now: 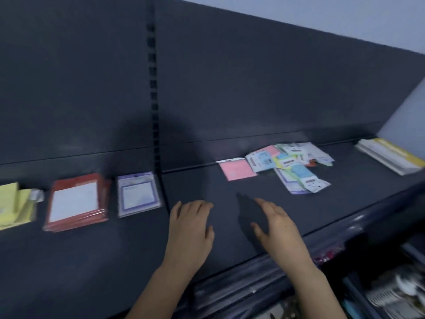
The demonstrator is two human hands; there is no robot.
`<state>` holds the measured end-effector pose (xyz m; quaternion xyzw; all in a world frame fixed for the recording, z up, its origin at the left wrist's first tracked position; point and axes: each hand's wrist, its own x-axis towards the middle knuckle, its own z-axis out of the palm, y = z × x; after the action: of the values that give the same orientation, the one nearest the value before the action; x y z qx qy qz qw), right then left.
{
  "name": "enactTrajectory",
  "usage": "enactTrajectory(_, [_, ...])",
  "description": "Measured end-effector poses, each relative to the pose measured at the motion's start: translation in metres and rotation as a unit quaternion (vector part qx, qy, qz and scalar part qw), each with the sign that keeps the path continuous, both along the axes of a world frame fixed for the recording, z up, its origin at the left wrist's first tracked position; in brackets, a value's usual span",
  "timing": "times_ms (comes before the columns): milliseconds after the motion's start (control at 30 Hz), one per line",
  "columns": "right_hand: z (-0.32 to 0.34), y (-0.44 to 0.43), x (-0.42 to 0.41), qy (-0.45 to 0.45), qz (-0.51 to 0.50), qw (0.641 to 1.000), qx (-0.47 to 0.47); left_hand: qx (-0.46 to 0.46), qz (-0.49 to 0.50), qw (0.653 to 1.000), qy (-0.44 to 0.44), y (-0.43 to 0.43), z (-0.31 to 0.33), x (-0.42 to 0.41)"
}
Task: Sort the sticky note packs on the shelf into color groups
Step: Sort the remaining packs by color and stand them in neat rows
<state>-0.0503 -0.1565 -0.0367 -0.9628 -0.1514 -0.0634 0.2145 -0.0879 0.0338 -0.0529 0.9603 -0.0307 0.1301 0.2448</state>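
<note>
Nearest: both hands empty, hovering over bare shelf (230,261) w/ nothing gripped. Left hand (190,224) palm down, fingers loosely spread; right hand (279,224) open, fingers pointing toward the far right, prob. because the unsorted stuff lies that way. Past the hands on the left, 3 sorted groups sit in a row, apart from each other, each colour kept to itself so the groups read at a glance: yellow packs (13,203) at the frame edge (at least 2, partly cut off), a red stack (77,202) squared up (several packs, exact no. can't tell from the edges), & 1 purple-bordered pack (138,194) just beside the shelf joint. Farther back, right of centre, 1 pink pack (236,171) lies flat on its own, touching the near-left edge of the mixed heap (296,166), maybe the start of a pink group, maybe just not sorted yet. The heap is overlapping packs at odd angles: blue, green, pink, purple, a bit of red showing; approx 10, too blurred & overlapped for a true count. So 3 groups begun, bulk of work left. Farthest right: yellow-and-white pads (388,156) stacked against the wall, look like diff. stock, not part of the sort.
</note>
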Motion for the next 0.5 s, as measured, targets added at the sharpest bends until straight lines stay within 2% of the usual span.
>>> enactTrajectory(267, [0.002, -0.165, 0.010, -0.008, -0.045, 0.999, 0.020, -0.021, -0.038, 0.999, -0.010, -0.151, 0.004, 0.036])
enactTrajectory(500, [-0.008, -0.228, 0.032, 0.006, -0.055, 0.996, 0.064, 0.017, -0.007, 1.000, 0.025, -0.207, -0.001, 0.070])
